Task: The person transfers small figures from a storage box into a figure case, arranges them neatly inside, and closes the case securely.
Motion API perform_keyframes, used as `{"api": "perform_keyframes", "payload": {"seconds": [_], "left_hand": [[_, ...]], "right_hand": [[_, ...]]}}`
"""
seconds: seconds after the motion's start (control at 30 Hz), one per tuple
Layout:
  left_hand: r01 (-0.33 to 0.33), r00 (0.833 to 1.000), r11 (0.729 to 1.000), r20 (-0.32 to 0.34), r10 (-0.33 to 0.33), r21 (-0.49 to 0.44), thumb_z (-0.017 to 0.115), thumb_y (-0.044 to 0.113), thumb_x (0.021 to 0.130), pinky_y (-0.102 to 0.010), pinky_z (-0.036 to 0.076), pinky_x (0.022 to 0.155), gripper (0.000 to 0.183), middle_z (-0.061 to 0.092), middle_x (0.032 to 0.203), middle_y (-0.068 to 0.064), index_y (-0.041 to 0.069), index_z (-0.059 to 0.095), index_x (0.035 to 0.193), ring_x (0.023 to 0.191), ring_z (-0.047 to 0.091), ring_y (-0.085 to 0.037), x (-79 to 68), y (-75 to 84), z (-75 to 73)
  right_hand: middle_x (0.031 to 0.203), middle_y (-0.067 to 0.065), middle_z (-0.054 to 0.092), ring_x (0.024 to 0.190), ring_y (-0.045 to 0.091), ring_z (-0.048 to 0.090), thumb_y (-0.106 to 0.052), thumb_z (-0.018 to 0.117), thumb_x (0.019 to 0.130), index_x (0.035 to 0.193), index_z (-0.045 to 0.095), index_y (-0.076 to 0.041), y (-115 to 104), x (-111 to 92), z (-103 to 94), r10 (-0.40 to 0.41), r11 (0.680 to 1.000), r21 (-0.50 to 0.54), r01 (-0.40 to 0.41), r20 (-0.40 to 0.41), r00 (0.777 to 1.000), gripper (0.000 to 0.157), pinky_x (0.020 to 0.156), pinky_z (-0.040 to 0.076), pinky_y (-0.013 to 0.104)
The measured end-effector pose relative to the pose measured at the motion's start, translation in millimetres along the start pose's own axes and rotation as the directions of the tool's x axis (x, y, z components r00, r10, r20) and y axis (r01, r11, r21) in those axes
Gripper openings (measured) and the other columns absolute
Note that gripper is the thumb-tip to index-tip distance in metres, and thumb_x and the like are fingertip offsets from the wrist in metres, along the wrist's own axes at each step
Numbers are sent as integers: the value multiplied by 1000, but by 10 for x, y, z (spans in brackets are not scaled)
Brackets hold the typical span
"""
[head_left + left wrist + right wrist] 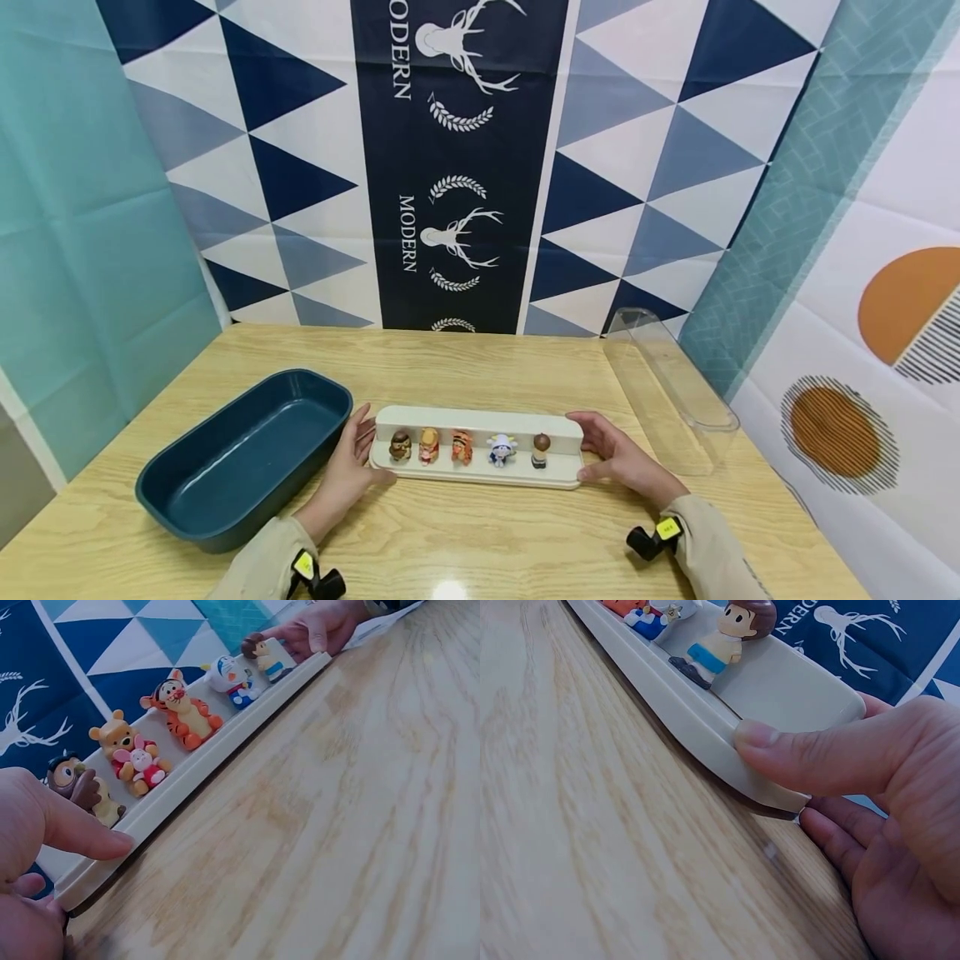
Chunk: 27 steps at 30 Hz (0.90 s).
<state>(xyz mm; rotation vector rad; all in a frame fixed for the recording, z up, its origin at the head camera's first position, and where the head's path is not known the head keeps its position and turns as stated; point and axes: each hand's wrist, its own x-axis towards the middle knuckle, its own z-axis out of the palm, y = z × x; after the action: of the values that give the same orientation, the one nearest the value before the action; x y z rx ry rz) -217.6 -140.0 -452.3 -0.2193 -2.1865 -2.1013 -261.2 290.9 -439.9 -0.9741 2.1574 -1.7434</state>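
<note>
A long white display stand (444, 422) with a raised back wall lies across the table in the head view. My left hand (347, 473) holds its left end, thumb on the front edge. At the other end my right hand (622, 460) grips it, thumb over the front lip and fingers behind and beneath. Several figurines sit in a row on it: a brown owl (75, 784), a yellow bear (116, 739) hugging a pink piglet (142, 766), an orange tiger (184, 712), a white-and-blue figure (501, 450) and a brown-haired boy (724, 645).
To the left of my left hand stands a deep dark-blue basin (172, 467). A clear plastic cover (660, 383) lies at the right, beyond my right hand, against the fabric wall. The wooden table (480, 542) ends at a patterned backdrop (300, 167).
</note>
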Motion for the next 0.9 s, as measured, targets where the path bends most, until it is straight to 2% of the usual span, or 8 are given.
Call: {"api": "perform_keyframes", "payload": {"seconds": [0.2,0.47,0.57,0.67,0.73,0.8,0.87,0.9], "left_hand": [[11,1000,1000,3,-11,10,70,-32,61,-55,22,114,113,31,147,-36,-3,16,155,141,26,-49,31,-22,-18],[21,1000,1000,10,-21,19,72,-31,60,-56,23,114,114,34,146,-37,-3,15,155,140,27,-49,-1,-13,-39],[13,1000,1000,11,-13,21,72,-31,61,-55,23,113,113,33,147,-37,-4,15,155,141,27,-49,-11,-22,-50],[8,1000,1000,2,-8,22,72,-31,61,-56,24,113,112,34,146,-37,-4,17,154,140,28,-50,-16,-28,-52],[5,1000,1000,5,-6,24,72,-31,61,-57,23,113,111,34,146,-38,-4,18,154,139,28,-50,-18,-29,-44],[0,1000,1000,13,-1,31,72,-31,61,-58,23,113,110,35,145,-38,-5,19,153,139,29,-51,-13,-32,-27],[-10,1000,999,23,9,36,73,-30,61,-57,23,114,109,36,144,-38,-5,20,153,138,30,-51,-7,-24,-4],[-17,999,999,28,16,38,73,-30,61,-57,23,113,109,37,144,-38,-5,21,153,138,30,-51,-3,-22,6]], "right_hand": [[135,-11,52,115,8,57,12,75,77,145,25,14,11,-5,13,-14,1000,17,14,-2,1000,84,96,46,21],[134,-10,53,115,9,57,13,74,76,144,24,15,14,14,16,-4,999,34,4,8,1000,85,96,46,22],[134,-8,54,117,7,56,12,74,75,145,24,14,-9,34,7,31,999,25,-31,3,1000,86,97,45,20],[138,2,51,121,4,52,12,71,77,146,24,12,-67,59,-6,81,997,2,-81,12,997,83,99,43,19],[140,13,49,122,5,51,12,68,80,145,27,12,-137,61,-17,106,993,-46,-105,17,994,77,99,43,20],[139,23,47,123,11,50,11,64,84,143,31,13,-234,58,-26,98,984,-151,-96,6,995,67,100,43,23],[137,30,47,124,22,51,9,63,88,139,38,13,-366,58,-30,57,954,-293,-67,-41,997,57,101,45,32],[135,31,49,124,28,52,8,64,88,137,42,13,-435,61,-32,15,925,-377,-43,-76,997,54,101,46,38]]}}
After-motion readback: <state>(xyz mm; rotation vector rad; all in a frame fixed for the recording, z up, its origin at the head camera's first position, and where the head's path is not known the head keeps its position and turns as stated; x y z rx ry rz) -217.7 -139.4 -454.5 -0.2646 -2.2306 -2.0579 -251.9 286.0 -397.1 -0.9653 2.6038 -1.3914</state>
